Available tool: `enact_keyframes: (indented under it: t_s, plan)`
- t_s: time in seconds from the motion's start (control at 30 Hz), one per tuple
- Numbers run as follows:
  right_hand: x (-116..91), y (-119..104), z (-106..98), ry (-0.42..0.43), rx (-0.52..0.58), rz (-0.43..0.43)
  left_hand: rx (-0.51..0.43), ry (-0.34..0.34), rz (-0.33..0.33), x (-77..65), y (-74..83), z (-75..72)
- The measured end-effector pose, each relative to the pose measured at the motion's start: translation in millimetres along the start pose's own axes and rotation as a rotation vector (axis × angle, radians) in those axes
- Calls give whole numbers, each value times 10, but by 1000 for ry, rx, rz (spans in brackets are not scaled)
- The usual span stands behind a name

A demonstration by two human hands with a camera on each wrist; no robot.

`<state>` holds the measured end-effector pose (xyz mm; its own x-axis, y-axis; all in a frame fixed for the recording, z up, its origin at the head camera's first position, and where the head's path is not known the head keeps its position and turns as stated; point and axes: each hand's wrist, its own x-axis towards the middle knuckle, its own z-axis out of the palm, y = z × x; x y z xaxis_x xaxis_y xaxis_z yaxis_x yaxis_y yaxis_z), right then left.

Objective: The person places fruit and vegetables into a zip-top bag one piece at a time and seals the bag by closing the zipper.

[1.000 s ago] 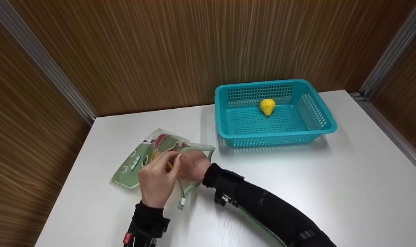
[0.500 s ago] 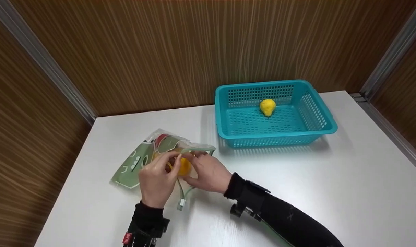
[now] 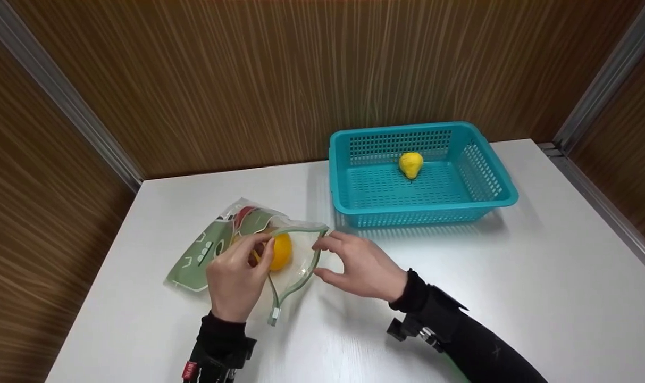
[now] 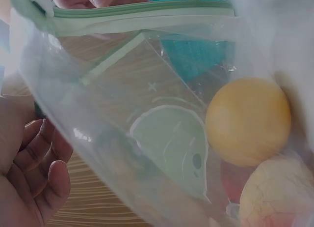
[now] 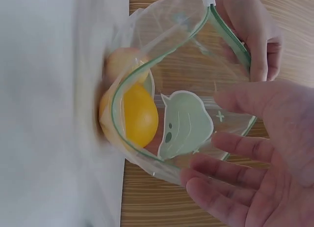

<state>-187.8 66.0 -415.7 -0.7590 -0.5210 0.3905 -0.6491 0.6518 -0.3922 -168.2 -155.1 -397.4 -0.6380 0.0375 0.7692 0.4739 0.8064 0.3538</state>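
Observation:
A clear zip bag (image 3: 200, 260) with green printed figures lies on the white table, its green-edged mouth spread apart and facing right. My left hand (image 3: 234, 287) pinches the upper edge of that mouth between thumb and fingers. Inside the bag sits an orange (image 5: 141, 118), beside a pale, pinkish-yellow round fruit (image 4: 274, 190) seen through the film. The white zip slider (image 3: 275, 314) hangs at the mouth's near corner. My right hand (image 3: 362, 268) is just right of the mouth, fingers apart and loosely bent, holding nothing.
A turquoise plastic basket (image 3: 426, 209) stands at the back right of the table (image 3: 460, 298), with a yellow pear (image 3: 410, 164) in it. Wood-grain panels (image 3: 248, 85) rise behind the table and on both sides.
My right hand has come out of the bag and moved right, leaving the orange in view inside. My left hand keeps its pinch on the bag's edge.

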Motion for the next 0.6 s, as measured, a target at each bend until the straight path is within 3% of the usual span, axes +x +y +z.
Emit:
enact_keyframes:
  t_s: [0.6]
  plan:
    - [-105, 67, -156, 28, -26, 28, 0, 7, 0, 4, -13, -13]
